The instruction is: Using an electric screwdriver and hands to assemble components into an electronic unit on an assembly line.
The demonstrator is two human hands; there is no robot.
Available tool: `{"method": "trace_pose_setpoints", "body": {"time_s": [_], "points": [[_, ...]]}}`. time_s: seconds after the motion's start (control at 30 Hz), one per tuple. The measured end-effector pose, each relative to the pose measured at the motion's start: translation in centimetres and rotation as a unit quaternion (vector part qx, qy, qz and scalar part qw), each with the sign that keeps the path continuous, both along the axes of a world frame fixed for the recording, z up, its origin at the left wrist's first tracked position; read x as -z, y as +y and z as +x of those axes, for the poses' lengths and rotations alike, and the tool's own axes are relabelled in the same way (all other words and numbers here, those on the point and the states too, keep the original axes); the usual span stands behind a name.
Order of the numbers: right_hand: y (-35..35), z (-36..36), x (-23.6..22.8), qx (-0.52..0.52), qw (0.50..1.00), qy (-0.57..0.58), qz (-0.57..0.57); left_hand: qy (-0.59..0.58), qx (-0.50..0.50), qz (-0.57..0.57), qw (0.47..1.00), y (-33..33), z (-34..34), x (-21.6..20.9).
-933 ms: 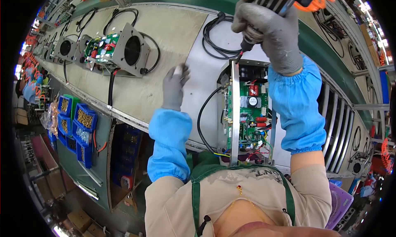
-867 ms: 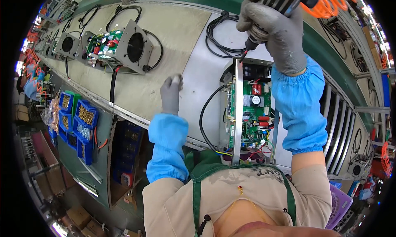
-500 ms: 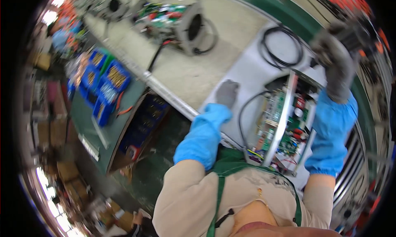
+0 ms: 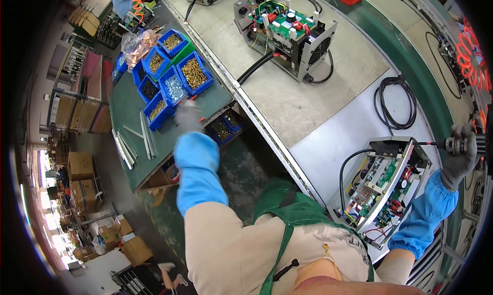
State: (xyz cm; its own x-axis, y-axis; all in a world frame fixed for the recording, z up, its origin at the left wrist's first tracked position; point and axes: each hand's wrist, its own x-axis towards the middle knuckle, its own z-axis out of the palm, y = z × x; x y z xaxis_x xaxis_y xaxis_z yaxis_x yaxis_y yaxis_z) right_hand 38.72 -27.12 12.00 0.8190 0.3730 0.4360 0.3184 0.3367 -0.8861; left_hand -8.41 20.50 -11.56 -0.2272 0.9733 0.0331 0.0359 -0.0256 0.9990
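A: So, any writing up close?

B: Some dark lettering on the shirt point(image 4: 354, 239), partly hidden by folds. No brand I can make out.

A: And the step?

B: Open chassis point(image 4: 386, 187) sits on the bench point(image 4: 328, 146). Right hand point(image 4: 459, 160) has fingers wrapped round a power driver point(image 4: 453, 145), bit near the chassis's far corner. Left hand point(image 4: 188, 115) is over by the blue bins point(image 4: 203, 86), too blurred to tell if it's gripping. Looks like the fastener-picking step imo; calls for a neat fingertip pinch, driver held steady.

A: Further out?

B: Cardboard boxes point(image 4: 80, 166), too small to read.
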Motion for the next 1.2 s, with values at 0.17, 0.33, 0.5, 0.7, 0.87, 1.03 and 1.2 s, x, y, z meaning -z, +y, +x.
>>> {"method": "trace_pose_setpoints", "body": {"time_s": [0.17,0.33,0.5,0.7,0.87,1.03,1.2], "points": [[-5.2,1.7,-1.0,-0.137,0.986,0.056,0.081,0.238,-0.024,0.015,0.971,10.2,-2.2,-10.4],[-2.7,-6.8,-6.9,-0.024,0.987,-0.066,0.147,0.221,0.465,-0.05,0.856,-4.4,11.5,-10.1],[-9.6,-13.4,-7.5,-0.018,0.979,-0.158,0.128,0.301,0.909,0.055,0.285,-25.3,17.9,-1.5],[-18.9,-21.3,-6.5,0.145,0.97,-0.171,0.094,0.237,0.923,0.198,0.231,-36.8,19.6,1.3],[-22.9,-25.2,-5.6,0.2,0.957,-0.146,0.152,0.227,0.949,0.134,0.172,-45.3,21.3,-0.3],[-26.2,-27.7,-6.2,0.213,0.952,-0.162,0.148,0.153,0.968,0.054,0.19,-44.8,22.3,-0.7],[-29.6,-30.0,-6.2,0.244,0.933,-0.197,0.179,0.505,0.578,0.317,0.557,-32.2,23.7,3.2]]}}
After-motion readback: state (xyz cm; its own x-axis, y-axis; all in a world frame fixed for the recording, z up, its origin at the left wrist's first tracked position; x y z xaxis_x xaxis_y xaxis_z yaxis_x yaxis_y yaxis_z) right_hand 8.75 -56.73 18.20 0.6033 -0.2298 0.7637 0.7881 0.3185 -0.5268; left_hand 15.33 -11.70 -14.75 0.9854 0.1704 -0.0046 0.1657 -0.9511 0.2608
